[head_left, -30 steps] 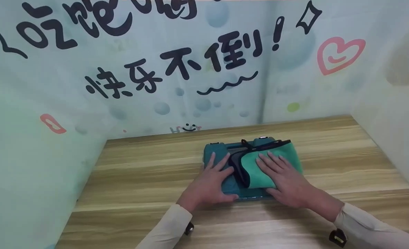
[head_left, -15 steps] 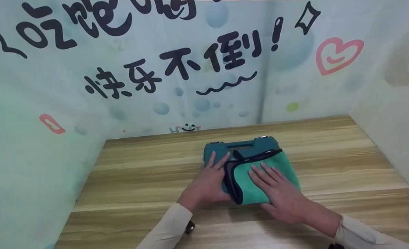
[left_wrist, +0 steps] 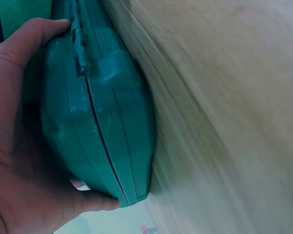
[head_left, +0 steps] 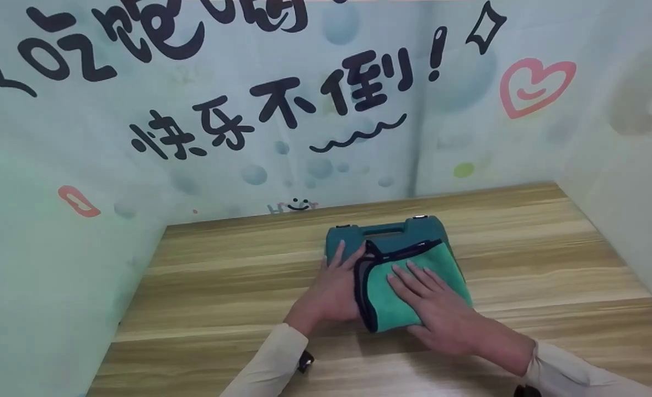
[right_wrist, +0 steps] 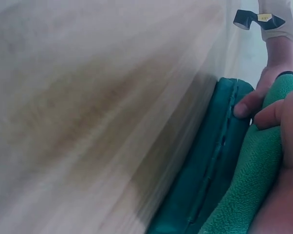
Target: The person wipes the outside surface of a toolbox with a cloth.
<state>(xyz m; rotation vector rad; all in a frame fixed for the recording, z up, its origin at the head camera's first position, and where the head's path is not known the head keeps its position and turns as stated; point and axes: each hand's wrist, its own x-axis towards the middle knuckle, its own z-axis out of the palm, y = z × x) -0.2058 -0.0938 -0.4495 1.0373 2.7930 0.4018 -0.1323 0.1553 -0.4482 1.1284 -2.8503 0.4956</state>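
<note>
A dark teal plastic case (head_left: pixel 428 231) with a carrying handle lies closed on the table. My left hand (head_left: pixel 331 292) holds its left side; in the left wrist view the thumb presses by the hinge and a fingertip reaches the far end of the case side (left_wrist: pixel 107 131). On the lid lies a folded green cloth (head_left: pixel 378 298) with a dark edging, covering much of it. My right hand (head_left: pixel 442 317) rests flat on this cloth, fingers extended. In the right wrist view the cloth (right_wrist: pixel 248 180) bulges between that hand and the lid.
The wood-grain table (head_left: pixel 221 275) extends around the case on every side. A pale printed backdrop (head_left: pixel 282 176) with black lettering rises behind it, and similar sheets flank both sides.
Under my right hand the cloth has slid toward me and slightly left over the lid, uncovering the handle. My left hand has stayed on the left side of the case.
</note>
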